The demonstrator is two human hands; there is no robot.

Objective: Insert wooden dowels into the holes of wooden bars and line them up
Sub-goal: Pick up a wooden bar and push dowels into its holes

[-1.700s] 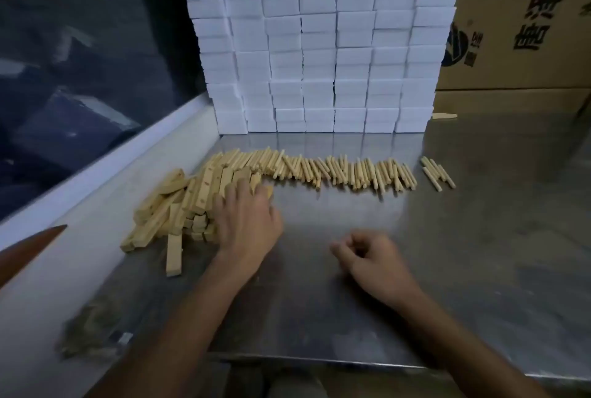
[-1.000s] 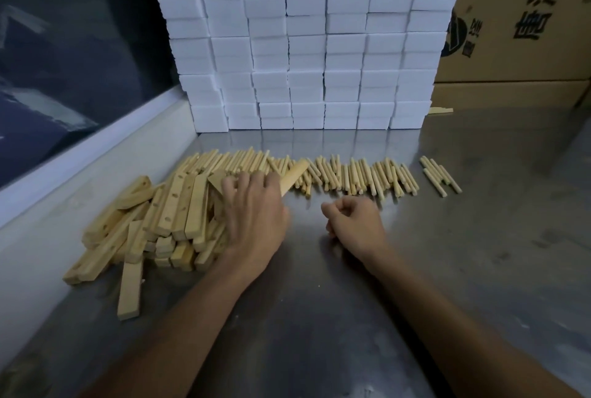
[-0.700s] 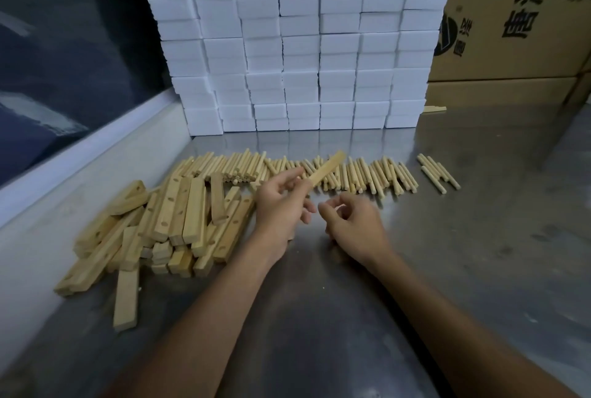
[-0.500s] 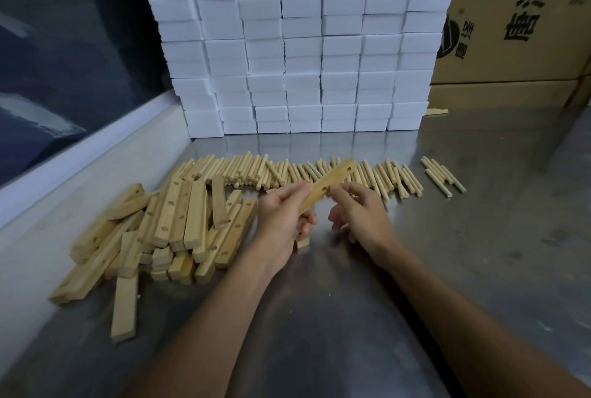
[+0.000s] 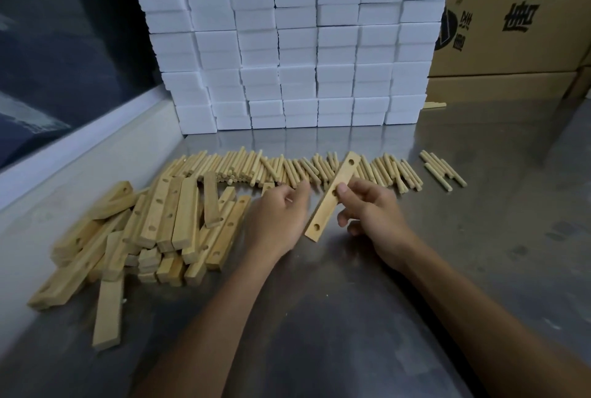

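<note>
Cardboard cartons [image 5: 511,13], rear right: black printed characters and a round logo, cropped and not readable.
White blocks [image 5: 297,45], rear centre: stacked wall on the table, no markings.
Brushed metal table [image 5: 319,317]: reflective, scuffed; pale raised ledge [image 5: 80,154] along left edge, dark glass panel [image 5: 64,45] beyond.
Wooden bar [image 5: 334,196], three holes showing: pinched at mid-length by right hand [image 5: 371,215], thumb on top, fingers curled beneath; held slanted above the table, far end over the dowel row.
Left hand [image 5: 276,215]: just left of the bar, fingers loosely curled, reaching toward the dowels; contents, if any, not discernible.
Dowel row [image 5: 287,170]: laid side by side across table middle; few loose dowels [image 5: 443,168] apart to right.
Pile of bars [image 5: 144,228]: heaped at left near ledge.
Bare metal at front and right.
</note>
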